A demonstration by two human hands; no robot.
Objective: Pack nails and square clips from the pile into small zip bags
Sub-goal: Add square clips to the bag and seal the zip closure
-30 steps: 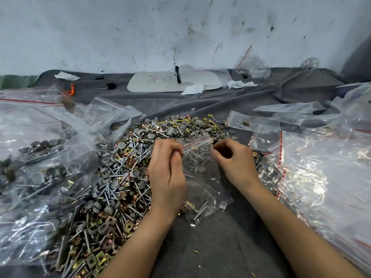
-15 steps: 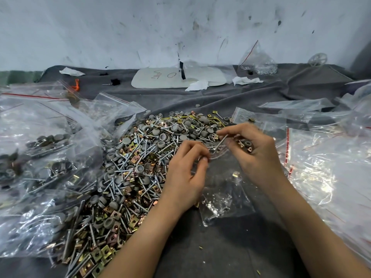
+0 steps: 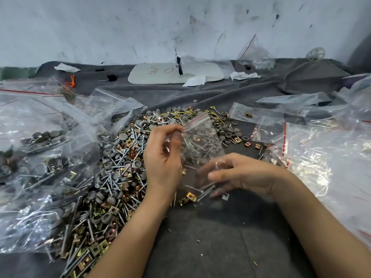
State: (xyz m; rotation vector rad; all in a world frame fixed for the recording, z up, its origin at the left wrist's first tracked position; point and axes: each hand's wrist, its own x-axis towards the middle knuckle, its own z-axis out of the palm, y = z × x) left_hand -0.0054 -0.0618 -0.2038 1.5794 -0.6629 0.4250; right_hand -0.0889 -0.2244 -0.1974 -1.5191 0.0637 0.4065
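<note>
Small bag (image 3: 200, 141) of nails (a copper clip inside too, or showing through), pinched at its top corner by left hand (image 3: 162, 159), raised over the right edge of the pile (image 3: 124, 167). Right hand (image 3: 241, 174) under its lower end, fingers loose, spread, blurred; contact unclear. Filled bags (image 3: 40, 157) left, empty bags (image 3: 321, 157) right. Grey cloth (image 3: 220, 237) beneath; scuffed white wall (image 3: 180, 27) behind.

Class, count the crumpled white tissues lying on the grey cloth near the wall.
3 tissues: one far left, one at the white pad's front edge, one to its right. Others may be hidden.
</note>
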